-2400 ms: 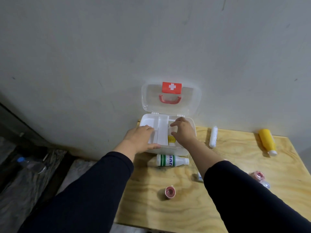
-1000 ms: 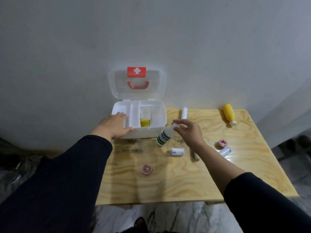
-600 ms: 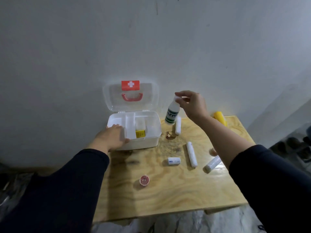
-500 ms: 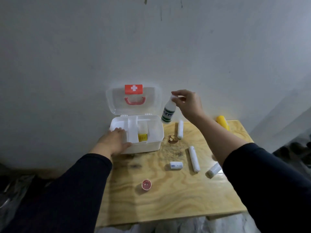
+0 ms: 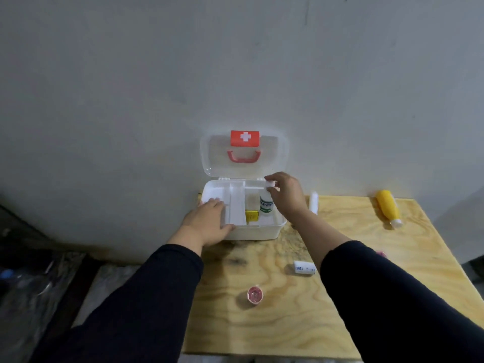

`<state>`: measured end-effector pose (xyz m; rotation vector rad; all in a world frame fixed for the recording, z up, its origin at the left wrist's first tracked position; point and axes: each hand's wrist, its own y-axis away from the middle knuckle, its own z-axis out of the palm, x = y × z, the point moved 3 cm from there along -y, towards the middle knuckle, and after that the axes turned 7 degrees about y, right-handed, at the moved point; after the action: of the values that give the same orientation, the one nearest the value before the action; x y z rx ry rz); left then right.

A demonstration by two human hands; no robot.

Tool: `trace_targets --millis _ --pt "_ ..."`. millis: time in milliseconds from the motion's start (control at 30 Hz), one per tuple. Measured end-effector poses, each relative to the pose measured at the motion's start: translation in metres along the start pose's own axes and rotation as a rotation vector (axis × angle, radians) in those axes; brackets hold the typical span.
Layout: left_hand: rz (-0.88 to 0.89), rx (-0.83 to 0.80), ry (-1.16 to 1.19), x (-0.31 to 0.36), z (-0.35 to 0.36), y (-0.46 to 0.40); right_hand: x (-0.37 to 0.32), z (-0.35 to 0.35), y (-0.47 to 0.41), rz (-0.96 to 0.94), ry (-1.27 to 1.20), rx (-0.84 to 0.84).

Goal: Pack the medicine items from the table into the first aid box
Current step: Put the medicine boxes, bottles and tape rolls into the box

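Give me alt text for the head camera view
The right hand lowers a white bottle by its cap into the open first aid box, which the left hand steadies. A yellow bottle lies on the wooden table.

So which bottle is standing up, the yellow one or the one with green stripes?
The green-striped white bottle, upright inside the first aid box, pinched at its cap by the right hand. The yellow bottle lies on its side on the table.
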<state>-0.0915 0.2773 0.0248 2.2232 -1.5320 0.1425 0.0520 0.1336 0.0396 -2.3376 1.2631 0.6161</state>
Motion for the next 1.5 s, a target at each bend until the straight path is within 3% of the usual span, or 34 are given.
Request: trace_targets --millis 367,600,833,1067,1500 --pt "0.029 -0.005 -0.205 0.014 -0.026 -0.013 0.008 -0.021 -0.002 0.023 0.125 -0.213" --pt "0.219 0.074 -0.132 0.111 -0.048 -0.046 0.067 -0.085 0.012 0.108 0.245 -0.277" --pt "0.24 -0.088 -0.097 0.21 0.001 -0.089 0.178 -0.152 0.039 0.394 0.292 -0.219" --pt "0.176 -0.132 -0.012 0.267 0.041 -0.115 0.27 -0.179 0.044 0.598 0.282 -0.224" --pt "-0.013 -0.231 0.042 0.29 0.108 -0.128 0.328 -0.128 0.035 0.56 0.128 -0.043"
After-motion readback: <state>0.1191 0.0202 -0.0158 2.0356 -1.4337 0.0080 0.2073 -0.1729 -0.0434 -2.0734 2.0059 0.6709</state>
